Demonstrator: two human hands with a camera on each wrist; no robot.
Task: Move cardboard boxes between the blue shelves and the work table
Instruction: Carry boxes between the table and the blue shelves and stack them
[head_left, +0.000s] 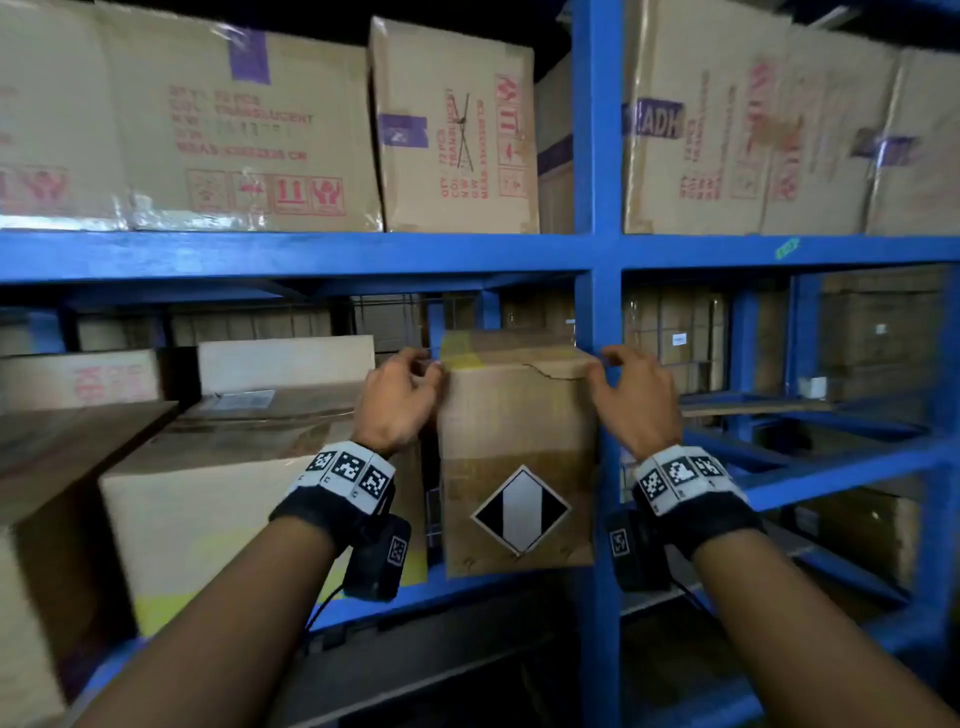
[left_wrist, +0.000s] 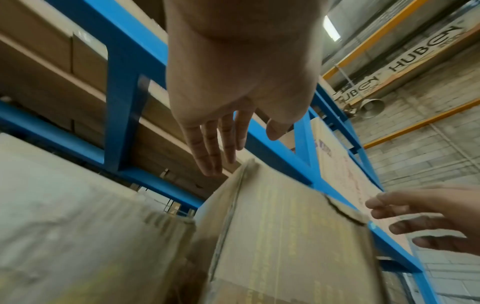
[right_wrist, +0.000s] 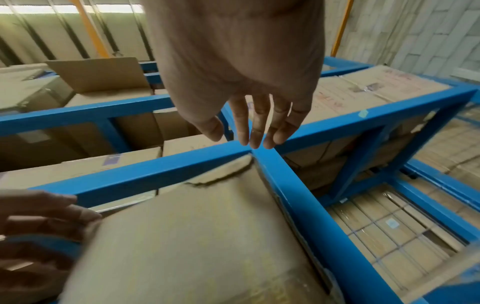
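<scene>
A tall cardboard box (head_left: 514, 415) with a black-and-white diamond label stands on the lower blue shelf, tight against the blue upright (head_left: 597, 208). Its top front edge is torn. My left hand (head_left: 428, 366) is at the box's top left corner, fingers loosely bent, thumb by the edge. My right hand (head_left: 605, 366) is at the top right corner, in front of the upright. In the left wrist view the left hand (left_wrist: 240, 142) hovers over the box (left_wrist: 280, 236) with fingers nearly straight. The right wrist view shows the right hand (right_wrist: 237, 131) spread above the box (right_wrist: 194, 236). Neither hand grips it.
A wide box (head_left: 234, 509) sits close to the left of the tall one, with more boxes behind. Large printed cartons (head_left: 234, 130) fill the shelf above the blue beam (head_left: 311, 254). The right bay (head_left: 675, 338) has wire mesh and wrapped boxes behind it.
</scene>
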